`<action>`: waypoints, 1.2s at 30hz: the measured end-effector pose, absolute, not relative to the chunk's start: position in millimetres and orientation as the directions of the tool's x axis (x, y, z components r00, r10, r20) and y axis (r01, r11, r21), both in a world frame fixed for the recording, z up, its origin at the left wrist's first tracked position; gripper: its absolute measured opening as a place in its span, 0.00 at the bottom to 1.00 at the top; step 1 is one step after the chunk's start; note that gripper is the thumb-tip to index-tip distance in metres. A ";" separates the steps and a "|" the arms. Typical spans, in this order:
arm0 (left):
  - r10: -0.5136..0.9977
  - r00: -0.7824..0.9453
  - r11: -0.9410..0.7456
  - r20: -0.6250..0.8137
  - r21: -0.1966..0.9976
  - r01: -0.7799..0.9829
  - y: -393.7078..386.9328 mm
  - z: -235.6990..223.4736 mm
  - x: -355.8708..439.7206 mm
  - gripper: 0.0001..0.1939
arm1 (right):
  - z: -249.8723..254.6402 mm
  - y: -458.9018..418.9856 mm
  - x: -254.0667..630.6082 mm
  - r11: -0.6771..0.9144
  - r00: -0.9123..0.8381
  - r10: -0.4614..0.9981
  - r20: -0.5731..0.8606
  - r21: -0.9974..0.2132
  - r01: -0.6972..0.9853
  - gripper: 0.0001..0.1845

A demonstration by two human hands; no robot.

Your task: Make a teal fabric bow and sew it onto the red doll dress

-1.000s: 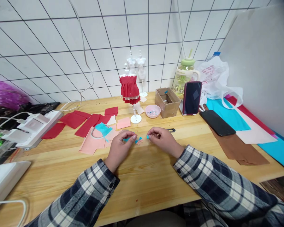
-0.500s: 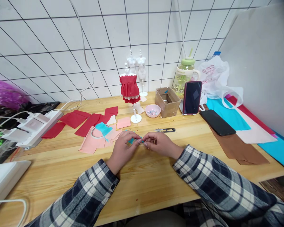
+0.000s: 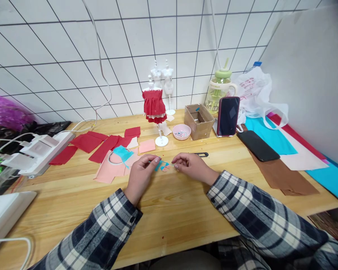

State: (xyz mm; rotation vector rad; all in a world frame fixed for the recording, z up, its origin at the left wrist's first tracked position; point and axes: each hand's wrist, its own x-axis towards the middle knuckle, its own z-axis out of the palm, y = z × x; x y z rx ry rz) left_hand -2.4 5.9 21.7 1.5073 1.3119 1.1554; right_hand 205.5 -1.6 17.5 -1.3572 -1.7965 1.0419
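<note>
My left hand (image 3: 142, 173) rests on the wooden table (image 3: 169, 213), its fingertips pinched on a small teal paper scrap (image 3: 158, 165). Beside that scrap lies a tiny pink and teal bow-shaped piece (image 3: 166, 167). My right hand (image 3: 192, 167) sits just right of it with fingers curled and pinched; what they hold, if anything, is too small to make out. Small black snips (image 3: 202, 154) lie just behind my right hand. Both sleeves are plaid.
A white mannequin in a red pleated paper dress (image 3: 154, 106) stands at the back, near a pink bowl of beads (image 3: 181, 132) and a cardboard box (image 3: 199, 121). Red, pink and teal paper pieces (image 3: 107, 148) lie left; phones (image 3: 257, 145) and coloured sheets right; a power strip (image 3: 36, 152) far left.
My hands met at the middle half a second ago and have now drawn apart, leaving the small bow-shaped piece on the table between them.
</note>
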 end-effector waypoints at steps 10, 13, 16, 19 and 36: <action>0.995 0.016 -0.097 0.096 0.961 0.258 5.6 24.4 -2.0 0.15 | 16.4 4.5 215.5 0.196 -0.189 0.975 0.114 -0.838 0.508 0.11; 0.988 0.076 -0.151 0.135 0.949 0.278 4.9 25.7 -2.4 0.13 | 21.8 -2.4 208.7 0.317 -0.230 0.946 0.229 -0.804 0.503 0.23; 0.972 0.146 -0.218 0.183 0.935 0.278 3.6 27.3 -2.7 0.12 | 22.0 -7.7 200.6 0.327 -0.301 0.929 0.216 -0.861 0.390 0.29; 0.972 0.137 -0.225 0.192 0.930 0.292 3.3 27.2 -2.4 0.12 | 18.0 -6.2 197.9 0.142 -0.398 0.916 0.054 -0.971 0.194 0.18; 0.992 -0.017 -0.114 0.122 0.966 0.232 6.9 22.2 -1.6 0.15 | 21.2 -2.3 213.4 -0.416 -0.473 0.850 -0.229 -0.844 -0.338 0.16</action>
